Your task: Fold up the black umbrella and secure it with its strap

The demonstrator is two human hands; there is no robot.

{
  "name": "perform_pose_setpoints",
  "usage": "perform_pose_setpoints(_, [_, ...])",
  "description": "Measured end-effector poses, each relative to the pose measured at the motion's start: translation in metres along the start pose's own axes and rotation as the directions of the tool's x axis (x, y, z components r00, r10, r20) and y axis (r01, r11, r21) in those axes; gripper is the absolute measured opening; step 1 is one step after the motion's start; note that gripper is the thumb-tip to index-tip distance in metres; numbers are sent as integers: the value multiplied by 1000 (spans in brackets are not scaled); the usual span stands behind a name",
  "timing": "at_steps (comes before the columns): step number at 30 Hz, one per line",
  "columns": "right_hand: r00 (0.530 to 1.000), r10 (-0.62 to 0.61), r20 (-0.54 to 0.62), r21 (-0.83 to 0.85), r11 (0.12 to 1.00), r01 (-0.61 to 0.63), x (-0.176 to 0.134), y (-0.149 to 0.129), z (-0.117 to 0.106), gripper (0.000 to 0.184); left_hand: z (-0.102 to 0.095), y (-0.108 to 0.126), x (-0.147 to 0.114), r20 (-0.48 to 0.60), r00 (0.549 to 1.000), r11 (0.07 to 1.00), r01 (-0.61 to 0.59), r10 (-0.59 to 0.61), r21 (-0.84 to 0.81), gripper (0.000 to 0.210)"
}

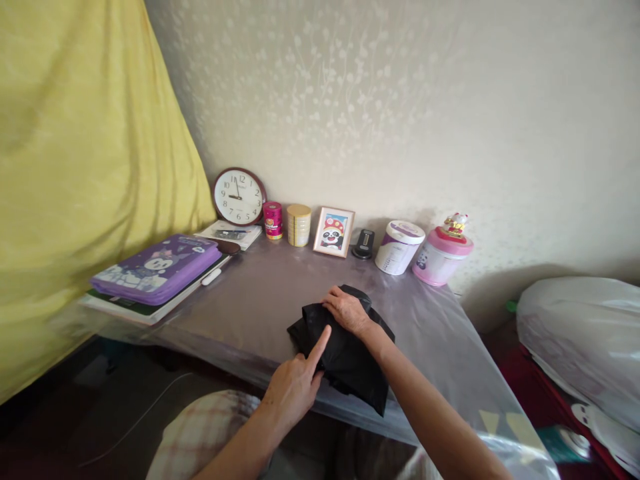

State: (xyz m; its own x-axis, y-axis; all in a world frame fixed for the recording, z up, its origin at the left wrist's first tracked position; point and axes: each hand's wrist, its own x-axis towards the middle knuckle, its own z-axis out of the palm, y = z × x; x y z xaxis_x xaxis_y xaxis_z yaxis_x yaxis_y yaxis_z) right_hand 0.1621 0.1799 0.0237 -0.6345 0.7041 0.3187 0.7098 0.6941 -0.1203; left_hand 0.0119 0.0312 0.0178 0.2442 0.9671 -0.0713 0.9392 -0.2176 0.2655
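Note:
A black umbrella [350, 353], its thin canopy loosely bunched in folds, lies near the front edge of the table, with one pointed corner hanging toward me. My right hand [346, 310] is over the far end of the canopy, fingers curled together on the fabric. At the near left side, my left hand [297, 380] grips the umbrella. Its index finger stretches along the cloth and its thumb sits below; the other fingers are hidden. No handle or shaft shows.
A plastic-covered table [240, 300] bears a purple case [157, 267] on books at left. Along the wall stand a clock [239, 196], a pink can [273, 221], a yellow tin [299, 225], a picture frame [334, 232], a white tub [399, 248] and a pink jar [441, 257].

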Motion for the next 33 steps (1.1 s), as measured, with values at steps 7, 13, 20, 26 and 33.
perform_pose_setpoints(7, [995, 25, -97, 150, 989, -10, -6, -5, -8, 19, 2, -1, 1, 2, 999, 998, -34, 34, 45, 65])
perform_pose_setpoints(13, [973, -21, -232, 254, 964, 81, -38, -25, -20, 21, 9, -1, -1, -51, 998, 998, -39, 41, 42, 63])
perform_pose_setpoints(20, [966, -239, -95, 264, 930, 256, -41, -47, -4, 28, 5, 1, 0, -20, 1000, 1000, -6, 6, 11, 46])
perform_pose_setpoints(26, [980, -150, -129, 229, 957, 177, -38, -13, -5, 32, 5, 3, -1, -3, 1000, 1000, 11, -11, -4, 58])
perform_pose_setpoints(33, [998, -27, -58, 170, 985, 36, -22, 46, 9, 34, 10, 1, 1, -20, 1000, 1000, 7, -8, -27, 60])
